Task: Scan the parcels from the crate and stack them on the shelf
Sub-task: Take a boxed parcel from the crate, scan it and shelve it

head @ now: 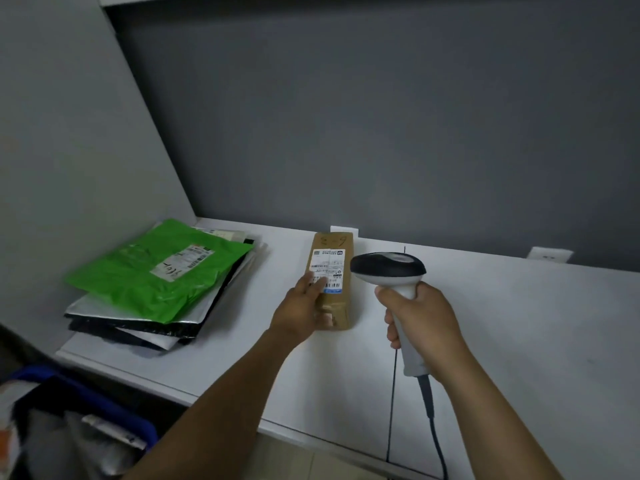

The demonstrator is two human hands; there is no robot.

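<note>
Bare forearms (pixel 225 393) throughout, the left hand (pixel 304 308) and right hand (pixel 420 322) equally bare.

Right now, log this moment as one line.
left hand: holds cardboard box lying on shelf | right hand: grips scanner beside box | left of box: stack of mailers, green mailer on top

Parcel sorting room, white shelf (pixel 519 323), stacked mailers (pixel 152 285), barcode scanner (pixel 388 268)
</note>
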